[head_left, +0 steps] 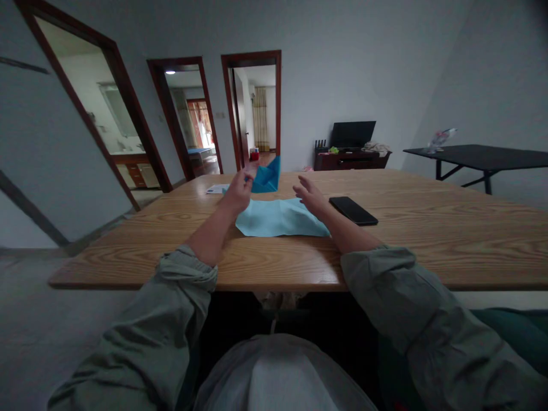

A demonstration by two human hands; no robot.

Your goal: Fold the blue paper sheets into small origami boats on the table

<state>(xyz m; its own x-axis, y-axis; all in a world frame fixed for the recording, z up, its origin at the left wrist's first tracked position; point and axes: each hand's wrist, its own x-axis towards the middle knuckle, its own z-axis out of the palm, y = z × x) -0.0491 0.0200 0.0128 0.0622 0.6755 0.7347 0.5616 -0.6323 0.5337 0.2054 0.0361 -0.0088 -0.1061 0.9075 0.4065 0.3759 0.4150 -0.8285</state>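
A light blue sheet (280, 218) lies flat on the wooden table in front of me. Above its far left part, my left hand (240, 191) is closed with fingers pinched at the edge of a darker blue folded piece (268, 177), which stands up to the right of the fingers. My right hand (309, 194) hovers over the sheet's right side, its fingers apart and holding nothing. The right forearm covers the sheet's right end.
On the wooden table (428, 228), a black phone (353, 210) lies right of my right hand. A printed paper (217, 189) is behind my left hand. Farther off stand a black table (483, 155) and a television (353, 135) on a dark cabinet.
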